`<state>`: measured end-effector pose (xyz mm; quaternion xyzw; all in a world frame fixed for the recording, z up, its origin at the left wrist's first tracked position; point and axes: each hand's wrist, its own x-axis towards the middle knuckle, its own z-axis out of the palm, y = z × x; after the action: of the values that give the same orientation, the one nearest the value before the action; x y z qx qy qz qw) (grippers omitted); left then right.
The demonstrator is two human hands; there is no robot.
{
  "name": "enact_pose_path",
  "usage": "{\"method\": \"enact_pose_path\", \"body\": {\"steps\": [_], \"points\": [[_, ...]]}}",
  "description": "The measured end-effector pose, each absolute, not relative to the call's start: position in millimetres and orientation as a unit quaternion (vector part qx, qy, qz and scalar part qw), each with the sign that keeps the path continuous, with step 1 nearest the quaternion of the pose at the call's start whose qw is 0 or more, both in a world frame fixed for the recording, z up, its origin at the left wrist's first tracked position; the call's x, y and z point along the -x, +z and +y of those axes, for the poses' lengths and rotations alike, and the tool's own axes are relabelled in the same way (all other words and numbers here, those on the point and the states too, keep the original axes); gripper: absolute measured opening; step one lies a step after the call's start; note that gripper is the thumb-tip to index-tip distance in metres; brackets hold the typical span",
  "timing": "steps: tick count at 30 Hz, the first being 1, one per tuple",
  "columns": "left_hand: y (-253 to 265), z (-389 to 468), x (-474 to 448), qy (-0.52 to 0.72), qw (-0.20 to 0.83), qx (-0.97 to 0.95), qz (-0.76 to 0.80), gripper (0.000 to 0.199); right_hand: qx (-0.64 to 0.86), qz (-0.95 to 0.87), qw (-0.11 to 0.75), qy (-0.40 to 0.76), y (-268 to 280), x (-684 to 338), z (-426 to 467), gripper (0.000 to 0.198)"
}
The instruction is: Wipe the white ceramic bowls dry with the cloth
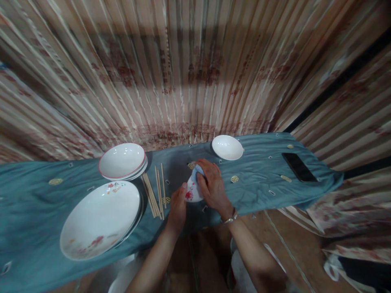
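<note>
Over the middle of the table, my left hand [177, 208] grips the left side of a small white bowl with red flowers [191, 193], its thumb at the rim. The bowl is tilted, and much of it is hidden behind my hands. My right hand [212, 183] is closed around a light blue cloth [198, 171] pressed against the bowl. Left of my hands lie several wooden chopsticks [151, 195], some bunched together and a few apart. Behind my right hand stands a white bowl [227, 147].
A stack of red-rimmed bowls [122, 162] stands at the back left. Large floral oval plates [102, 219] are stacked in front of it. A black phone [299, 167] lies at the right on the teal tablecloth [256, 191]. A pleated curtain [189, 81] hangs behind the table.
</note>
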<state>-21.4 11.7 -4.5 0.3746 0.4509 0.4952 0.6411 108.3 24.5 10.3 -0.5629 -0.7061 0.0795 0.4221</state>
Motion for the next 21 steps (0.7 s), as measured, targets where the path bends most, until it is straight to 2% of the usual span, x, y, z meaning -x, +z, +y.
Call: {"method": "enact_pose_path", "body": {"steps": [6, 15, 21], "points": [[-0.5, 12.4, 18.3, 0.514, 0.616, -0.339, 0.491, 0.029, 0.551, -0.635, 0.508, 0.187, -0.9, -122.2, 33.0, 0.039], [-4.8, 13.7, 27.3, 0.500, 0.615, -0.393, 0.467, 0.036, 0.555, -0.452, 0.593, 0.370, -32.8, -133.5, 47.7, 0.043], [-16.7, 19.1, 37.0, 0.521, 0.599, -0.383, 0.473, 0.015, 0.550, -0.399, 0.605, 0.416, -64.6, -129.2, 50.0, 0.053]]}}
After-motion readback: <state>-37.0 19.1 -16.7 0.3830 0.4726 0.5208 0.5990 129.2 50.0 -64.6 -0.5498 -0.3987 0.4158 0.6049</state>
